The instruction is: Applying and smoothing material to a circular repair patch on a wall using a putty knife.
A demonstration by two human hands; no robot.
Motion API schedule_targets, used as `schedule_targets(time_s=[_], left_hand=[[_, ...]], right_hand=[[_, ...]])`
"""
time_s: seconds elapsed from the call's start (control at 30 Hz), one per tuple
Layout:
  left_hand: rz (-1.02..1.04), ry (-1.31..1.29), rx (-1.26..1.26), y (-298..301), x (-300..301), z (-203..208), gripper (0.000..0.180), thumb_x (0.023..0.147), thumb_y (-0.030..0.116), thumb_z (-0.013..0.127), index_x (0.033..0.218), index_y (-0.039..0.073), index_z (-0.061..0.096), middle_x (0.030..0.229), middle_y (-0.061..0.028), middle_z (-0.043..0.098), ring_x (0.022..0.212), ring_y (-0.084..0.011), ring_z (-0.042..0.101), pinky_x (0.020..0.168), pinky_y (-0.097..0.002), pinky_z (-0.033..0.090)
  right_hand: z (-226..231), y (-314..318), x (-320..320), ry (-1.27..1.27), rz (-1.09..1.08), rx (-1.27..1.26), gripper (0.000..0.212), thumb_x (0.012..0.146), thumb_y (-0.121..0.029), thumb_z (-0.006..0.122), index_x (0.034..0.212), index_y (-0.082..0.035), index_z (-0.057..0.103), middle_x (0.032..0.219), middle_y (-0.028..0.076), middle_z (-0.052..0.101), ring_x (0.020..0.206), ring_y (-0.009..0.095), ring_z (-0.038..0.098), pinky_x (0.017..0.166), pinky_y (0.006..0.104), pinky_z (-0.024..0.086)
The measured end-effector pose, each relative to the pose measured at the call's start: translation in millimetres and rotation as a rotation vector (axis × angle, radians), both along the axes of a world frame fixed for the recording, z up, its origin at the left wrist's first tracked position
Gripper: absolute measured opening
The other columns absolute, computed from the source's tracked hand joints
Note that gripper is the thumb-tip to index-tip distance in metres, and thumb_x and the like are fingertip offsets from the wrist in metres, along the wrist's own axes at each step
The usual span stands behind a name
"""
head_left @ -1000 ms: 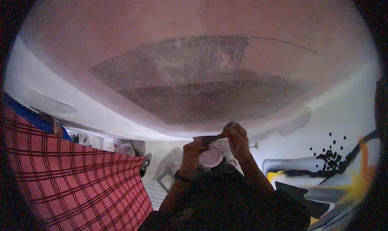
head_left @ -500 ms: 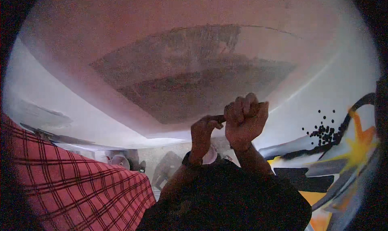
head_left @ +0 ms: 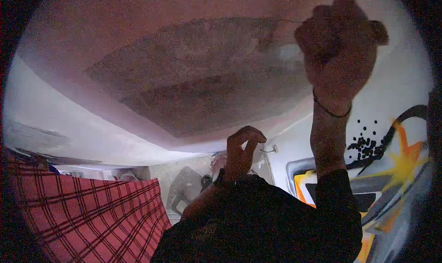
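Note:
My right hand [head_left: 340, 55] is raised at the upper right, dark against the pale surface. Its fingers are closed; a stubby dark end shows by its right side, but I cannot make out what is held. A thin dark band circles that wrist. My left hand [head_left: 244, 150] is lower, near the middle, its fingers bent and apart from the thumb with nothing visible between them. Beyond both hands spreads a pinkish surface [head_left: 152, 14] with a large rough grey-brown patch [head_left: 193, 92]. A small pale spot [head_left: 290, 51] lies on it just left of my right hand.
Red checked cloth [head_left: 101, 217] fills the lower left. A white wall [head_left: 396, 88] at the right bears a painted orange, yellow and black design [head_left: 405, 166]. A small fitting with a wire [head_left: 275, 149] sits on it. A grey figure shape [head_left: 186, 189] shows on the far wall.
My hands have come apart. The right hand has risen up and to the right, closer to view; the left hand has shifted slightly right and no longer touches the dark thing between them.

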State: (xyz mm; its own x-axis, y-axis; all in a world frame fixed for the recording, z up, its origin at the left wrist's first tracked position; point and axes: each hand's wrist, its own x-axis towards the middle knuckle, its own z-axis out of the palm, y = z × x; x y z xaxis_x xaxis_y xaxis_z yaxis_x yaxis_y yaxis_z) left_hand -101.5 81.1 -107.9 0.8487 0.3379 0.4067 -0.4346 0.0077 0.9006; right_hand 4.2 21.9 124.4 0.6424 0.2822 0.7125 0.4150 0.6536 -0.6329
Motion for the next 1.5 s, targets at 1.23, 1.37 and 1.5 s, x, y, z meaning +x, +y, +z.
schedule_targets(time_s=[1.23, 1.37, 1.5], left_hand=[[0.440, -0.367, 0.838, 11.2, 60.9, 124.7, 0.070, 0.086, 0.033, 0.054, 0.125, -0.021, 0.032, 0.133, -0.0452, 0.020, 0.127, -0.0580, 0.020, 0.104, -0.0604, 0.022], [0.501, -0.396, 0.901, 3.3, 66.6, 132.4, 0.070, 0.086, 0.033, 0.053, 0.123, -0.022, 0.032, 0.131, -0.0471, 0.020, 0.125, -0.0595, 0.020, 0.104, -0.0615, 0.021], [0.476, -0.363, 0.822, 3.1, 66.8, 136.3, 0.069, 0.085, 0.032, 0.053, 0.122, -0.022, 0.033, 0.129, -0.0480, 0.021, 0.124, -0.0601, 0.022, 0.103, -0.0625, 0.021]], right_hand=[[29.1, 29.3, -8.4, -0.069, 0.367, -0.029, 0.031, 0.094, -0.028, 0.038, 0.066, -0.016, 0.033, 0.052, -0.001, 0.025, 0.041, 0.011, 0.015, 0.044, 0.0294, 0.020], [41.4, 22.0, -11.7, -0.337, 0.344, -0.044, 0.027, 0.093, -0.026, 0.042, 0.069, -0.014, 0.037, 0.053, -0.001, 0.023, 0.044, 0.011, 0.014, 0.047, 0.0279, 0.021], [30.3, 22.5, -4.5, -0.280, 0.080, -0.032, 0.027, 0.095, -0.023, 0.040, 0.070, -0.012, 0.039, 0.054, -0.001, 0.024, 0.044, 0.011, 0.018, 0.048, 0.0281, 0.023]])
